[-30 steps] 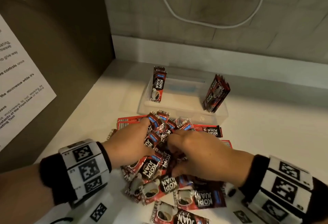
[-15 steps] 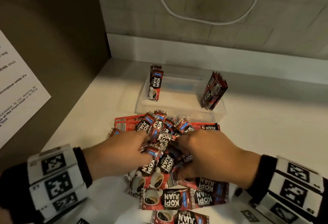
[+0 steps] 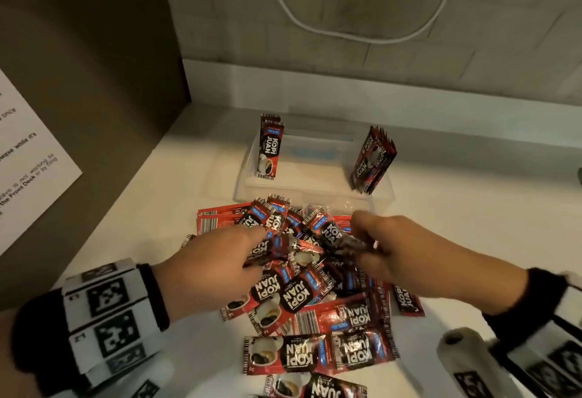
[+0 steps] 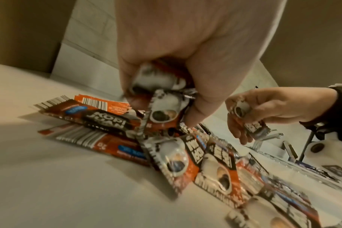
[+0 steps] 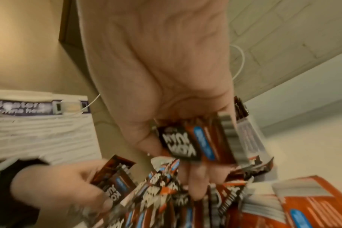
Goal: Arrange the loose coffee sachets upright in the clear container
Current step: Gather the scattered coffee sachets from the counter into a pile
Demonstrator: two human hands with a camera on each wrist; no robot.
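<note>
head view downward, wrist views close, sachets (image 3: 296, 290) shared

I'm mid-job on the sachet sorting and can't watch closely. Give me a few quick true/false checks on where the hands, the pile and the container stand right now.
1. Both the left hand and the right hand hold coffee sachets. True.
2. The clear container is packed full of sachets. False: only a few stand at its left end and a small bunch leans at its right end; the middle is bare.
3. The loose pile lies on the counter in front of the container. True.
4. A lid covers the container. False: it is open on top.
5. A white cable hangs on the wall behind. True.
</note>
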